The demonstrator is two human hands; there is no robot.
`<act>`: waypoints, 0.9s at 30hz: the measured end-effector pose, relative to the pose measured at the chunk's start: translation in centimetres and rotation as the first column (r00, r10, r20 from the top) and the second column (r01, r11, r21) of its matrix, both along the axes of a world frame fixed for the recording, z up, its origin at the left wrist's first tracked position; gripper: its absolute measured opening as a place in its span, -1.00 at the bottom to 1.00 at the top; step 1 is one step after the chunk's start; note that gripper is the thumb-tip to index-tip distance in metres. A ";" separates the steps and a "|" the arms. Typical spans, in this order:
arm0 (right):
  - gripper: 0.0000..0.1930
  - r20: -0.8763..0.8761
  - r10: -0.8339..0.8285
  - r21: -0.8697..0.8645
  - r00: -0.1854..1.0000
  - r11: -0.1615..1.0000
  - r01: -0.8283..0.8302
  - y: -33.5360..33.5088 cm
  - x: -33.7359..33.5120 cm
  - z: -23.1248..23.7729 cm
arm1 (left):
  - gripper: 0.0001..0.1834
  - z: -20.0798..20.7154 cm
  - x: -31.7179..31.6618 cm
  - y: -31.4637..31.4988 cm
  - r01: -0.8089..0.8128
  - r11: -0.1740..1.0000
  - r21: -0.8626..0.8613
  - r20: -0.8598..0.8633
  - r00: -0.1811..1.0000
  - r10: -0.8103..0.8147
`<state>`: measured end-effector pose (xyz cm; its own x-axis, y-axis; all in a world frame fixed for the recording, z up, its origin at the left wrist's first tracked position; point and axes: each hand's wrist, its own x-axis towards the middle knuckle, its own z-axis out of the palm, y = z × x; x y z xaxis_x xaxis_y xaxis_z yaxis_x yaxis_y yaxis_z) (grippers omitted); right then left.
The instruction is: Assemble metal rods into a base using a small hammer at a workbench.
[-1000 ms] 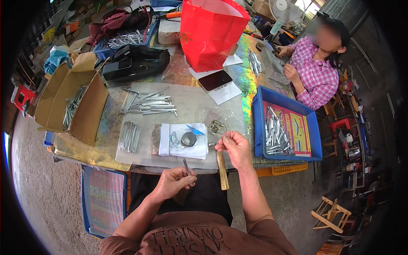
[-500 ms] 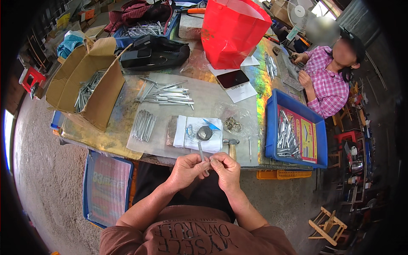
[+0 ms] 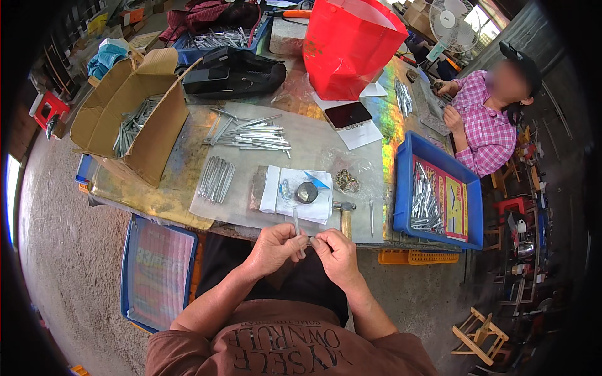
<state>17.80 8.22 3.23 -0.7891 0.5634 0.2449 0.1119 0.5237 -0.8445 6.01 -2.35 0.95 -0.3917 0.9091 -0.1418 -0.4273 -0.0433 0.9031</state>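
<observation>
Close in front of my body, my left hand (image 3: 274,247) is closed around a slim silver metal rod (image 3: 296,216) that points up toward the table. Fingertips pinched together, my right hand (image 3: 337,255) meets it at the rod's side; whatever it grips is too small to make out. Just beyond lie folded white papers (image 3: 286,208) on a block, with a dark round metal piece (image 3: 306,192) on top. To their right are a hammer (image 3: 345,216) and a clear plastic bag with small brass-coloured parts (image 3: 346,181). A single rod (image 3: 371,219) lies farther right.
Neatly lined rods (image 3: 216,180) and a loose rod pile (image 3: 257,136) lie left on the table. A cardboard box (image 3: 153,153) and a blue tray (image 3: 401,219) hold more. Behind stand a red bag (image 3: 351,50) and a phone (image 3: 348,116). Another person (image 3: 486,122) works at right.
The view has shifted slightly, so the table's things sit a little to the right. Both hands stay together at the rod, with only small finger movement.
</observation>
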 end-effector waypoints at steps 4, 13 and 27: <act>-0.84 0.041 -0.018 -0.425 0.999 0.904 0.034 -0.8 0.7 -0.6 | -0.88 -0.2 -0.1 0.0 -0.126 0.991 0.046 0.194 0.974 0.115; -0.78 -0.074 -0.032 -0.735 0.997 0.678 -0.033 -2.0 0.4 -1.6 | -0.89 -0.2 0.5 0.1 -0.228 0.970 0.079 0.360 0.914 0.185; -0.81 -0.151 -0.098 -0.837 0.984 0.543 -0.074 -2.3 0.0 -2.1 | -0.89 -0.7 1.5 0.4 -0.298 0.952 0.073 0.234 0.933 0.275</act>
